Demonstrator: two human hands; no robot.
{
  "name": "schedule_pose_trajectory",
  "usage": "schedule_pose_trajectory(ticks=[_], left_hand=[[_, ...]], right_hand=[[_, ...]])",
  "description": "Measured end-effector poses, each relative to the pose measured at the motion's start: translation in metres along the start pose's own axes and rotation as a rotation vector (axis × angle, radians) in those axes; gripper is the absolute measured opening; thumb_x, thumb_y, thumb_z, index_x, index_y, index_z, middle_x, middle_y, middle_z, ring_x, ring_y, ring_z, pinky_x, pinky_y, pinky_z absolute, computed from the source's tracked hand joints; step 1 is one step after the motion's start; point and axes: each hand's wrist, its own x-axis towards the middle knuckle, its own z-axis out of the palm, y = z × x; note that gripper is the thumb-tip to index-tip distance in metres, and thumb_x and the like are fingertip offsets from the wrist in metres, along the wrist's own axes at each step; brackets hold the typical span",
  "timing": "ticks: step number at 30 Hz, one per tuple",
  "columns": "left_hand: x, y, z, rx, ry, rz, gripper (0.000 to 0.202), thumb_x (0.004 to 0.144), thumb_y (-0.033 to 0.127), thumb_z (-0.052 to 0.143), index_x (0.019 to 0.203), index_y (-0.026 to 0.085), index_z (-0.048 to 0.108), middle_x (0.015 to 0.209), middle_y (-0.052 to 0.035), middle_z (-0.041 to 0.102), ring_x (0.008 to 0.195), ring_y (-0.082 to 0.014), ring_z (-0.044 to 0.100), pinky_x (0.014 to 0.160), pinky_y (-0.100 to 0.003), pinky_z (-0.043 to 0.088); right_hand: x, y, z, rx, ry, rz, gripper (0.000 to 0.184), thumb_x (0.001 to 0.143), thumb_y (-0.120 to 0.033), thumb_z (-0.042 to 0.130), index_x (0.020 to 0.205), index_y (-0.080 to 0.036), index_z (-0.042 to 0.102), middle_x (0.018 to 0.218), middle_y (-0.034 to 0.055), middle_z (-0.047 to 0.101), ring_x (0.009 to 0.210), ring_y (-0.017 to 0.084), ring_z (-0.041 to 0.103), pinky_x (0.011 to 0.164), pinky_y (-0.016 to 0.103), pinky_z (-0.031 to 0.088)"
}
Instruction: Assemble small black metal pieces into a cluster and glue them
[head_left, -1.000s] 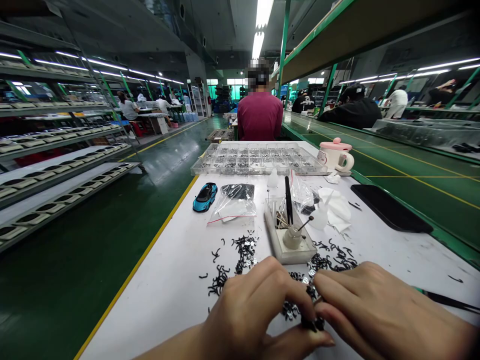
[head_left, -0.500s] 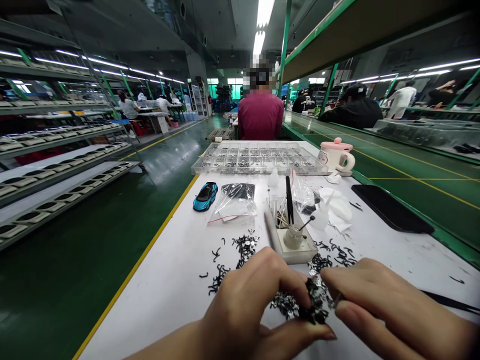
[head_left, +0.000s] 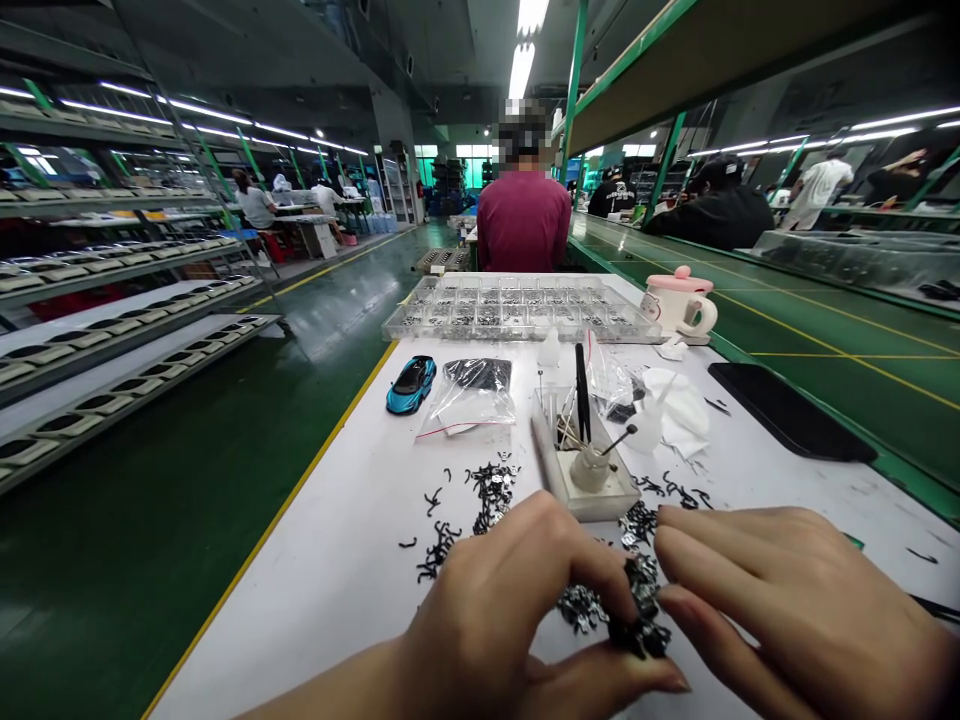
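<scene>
My left hand [head_left: 510, 590] pinches a clump of small black curved parts [head_left: 642, 632] between thumb and fingers, just above the white table [head_left: 337, 560]. Right beside the clump, my right hand [head_left: 802, 590] has its thumb and forefinger bent toward it; whatever lies between those fingertips is hidden. Loose parts of the same kind lie under and around the hands, with a heap [head_left: 491, 495] to the left and more [head_left: 637, 525] behind the clump. A tool holder [head_left: 551, 465] with black tweezers [head_left: 582, 395] and a small bottle [head_left: 590, 468] stands just behind.
Farther back is a clear compartment box [head_left: 517, 325] of small parts, with a lidded mug [head_left: 675, 305] on its right. A blue toy car [head_left: 411, 385], a zip bag [head_left: 472, 400] and a black tray [head_left: 787, 410] lie on the table. A person [head_left: 523, 225] sits ahead.
My right hand has turned and spread slightly, showing more of its back. My left hand, still gripping the clump, has shifted a little to the right.
</scene>
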Motion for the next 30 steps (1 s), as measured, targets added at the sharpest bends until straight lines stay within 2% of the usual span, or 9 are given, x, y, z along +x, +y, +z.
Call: schedule_pose_trajectory(ticks=[10, 16, 23, 30], left_hand=[[0.0021, -0.0006, -0.0017, -0.011, 0.003, 0.009, 0.028, 0.073, 0.024, 0.081, 0.081, 0.016, 0.055, 0.074, -0.0022, 0.065, 0.066, -0.0137, 0.060, 0.060, -0.022, 0.050], [0.0062, -0.0029, -0.0004, -0.025, -0.003, 0.004, 0.029, 0.073, 0.027, 0.081, 0.079, 0.016, 0.055, 0.072, -0.0016, 0.064, 0.064, -0.0125, 0.058, 0.059, -0.021, 0.050], [0.0048, 0.0023, -0.0039, -0.022, -0.023, -0.018, 0.028, 0.073, 0.025, 0.081, 0.079, 0.015, 0.056, 0.073, -0.0025, 0.065, 0.066, -0.0126, 0.059, 0.060, -0.020, 0.050], [0.0054, 0.0020, -0.0041, -0.015, -0.038, -0.008, 0.027, 0.074, 0.026, 0.080, 0.079, 0.014, 0.056, 0.072, -0.0024, 0.065, 0.066, -0.0121, 0.060, 0.060, -0.020, 0.050]], right_hand=[[0.0029, -0.0011, 0.0007, -0.090, 0.065, -0.076, 0.027, 0.103, -0.022, 0.029, 0.080, -0.023, 0.042, 0.064, -0.0042, 0.047, 0.047, 0.013, 0.042, 0.045, 0.029, 0.028], [-0.0009, 0.0004, 0.0022, -0.090, 0.075, -0.042, 0.027, 0.103, -0.024, 0.029, 0.082, -0.023, 0.045, 0.066, -0.0034, 0.050, 0.048, 0.014, 0.044, 0.046, 0.030, 0.029], [0.0010, -0.0006, 0.0013, -0.107, 0.100, -0.065, 0.029, 0.103, -0.025, 0.030, 0.079, -0.023, 0.045, 0.062, -0.0032, 0.047, 0.046, 0.013, 0.042, 0.044, 0.029, 0.027], [-0.0038, 0.0018, 0.0060, -0.281, 0.189, -0.068, 0.034, 0.099, -0.042, 0.040, 0.075, -0.021, 0.050, 0.056, -0.0008, 0.047, 0.047, 0.013, 0.044, 0.043, 0.024, 0.031]])
